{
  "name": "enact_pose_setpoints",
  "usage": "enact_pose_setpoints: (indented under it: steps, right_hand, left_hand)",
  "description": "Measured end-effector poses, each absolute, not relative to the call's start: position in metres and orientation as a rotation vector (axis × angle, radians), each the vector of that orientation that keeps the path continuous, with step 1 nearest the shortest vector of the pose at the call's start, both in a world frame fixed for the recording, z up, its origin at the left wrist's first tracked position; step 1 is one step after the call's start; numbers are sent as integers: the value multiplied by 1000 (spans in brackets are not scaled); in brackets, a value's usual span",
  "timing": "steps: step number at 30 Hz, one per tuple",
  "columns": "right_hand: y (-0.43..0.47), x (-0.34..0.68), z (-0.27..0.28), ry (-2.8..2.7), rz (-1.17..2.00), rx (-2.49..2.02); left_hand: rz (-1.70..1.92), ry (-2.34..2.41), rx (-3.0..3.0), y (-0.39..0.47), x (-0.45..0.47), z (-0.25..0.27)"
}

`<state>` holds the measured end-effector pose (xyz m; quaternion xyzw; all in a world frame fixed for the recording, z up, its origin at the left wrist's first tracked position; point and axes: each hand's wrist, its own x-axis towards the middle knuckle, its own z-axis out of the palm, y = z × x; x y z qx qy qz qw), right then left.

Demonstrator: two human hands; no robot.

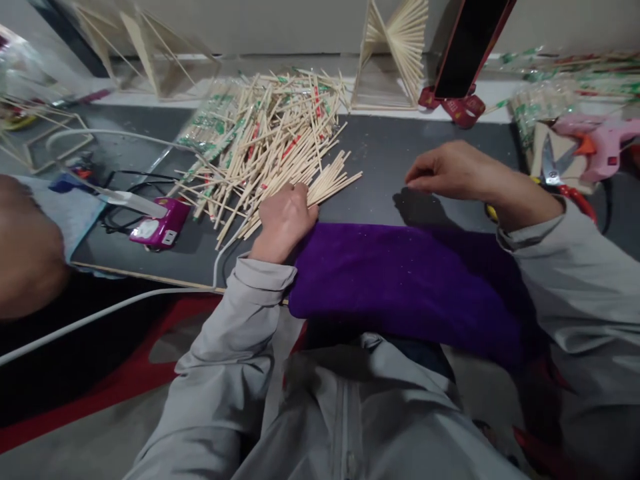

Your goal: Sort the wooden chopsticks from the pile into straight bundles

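My left hand (285,220) is closed over a bunch of thin wooden sticks (333,179) at the near edge of a large heap of sticks (280,133). The bunch fans out to the right from beneath my fingers. Above the dark tabletop, apart from the heap, my right hand (453,170) hovers with its fingers curled together and no stick showing in them. A purple cloth (400,273) lies along the table's front edge between my forearms.
A magenta power strip (160,223) with a white plug and cable sits left. Scissors (557,163) and a pink glue gun (595,147) lie right. A stick model (393,57) stands behind, beside a black-and-red upright object (470,50). Another person's hand (30,253) is far left.
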<state>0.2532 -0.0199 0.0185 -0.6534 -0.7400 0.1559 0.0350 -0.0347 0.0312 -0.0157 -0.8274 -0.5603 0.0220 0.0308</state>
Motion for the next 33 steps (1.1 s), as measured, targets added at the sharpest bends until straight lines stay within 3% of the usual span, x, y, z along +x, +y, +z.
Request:
enact_pose_setpoints:
  steps: [9,15,20,25,33]
  right_hand:
    - [-40,260,-12,-2372,45,-2220]
    - [-39,240,-29,-2304,-20,-2205]
    - [-32,255,-17,-2085,-70,-2288]
    - [-37,297,-4,-1766,151,-2207]
    - [-38,292,-27,-2154,-10,-2311]
  left_hand:
    - [-32,-1628,-2539,9,-39,1]
    - [-199,-1336,-2868,-32,-4,11]
    - [-252,-1026,-3073,-33,26,-14]
    - [-332,-882,-3135,-23,28,-43]
    - [-374,-885,-3141,-21,27,-47]
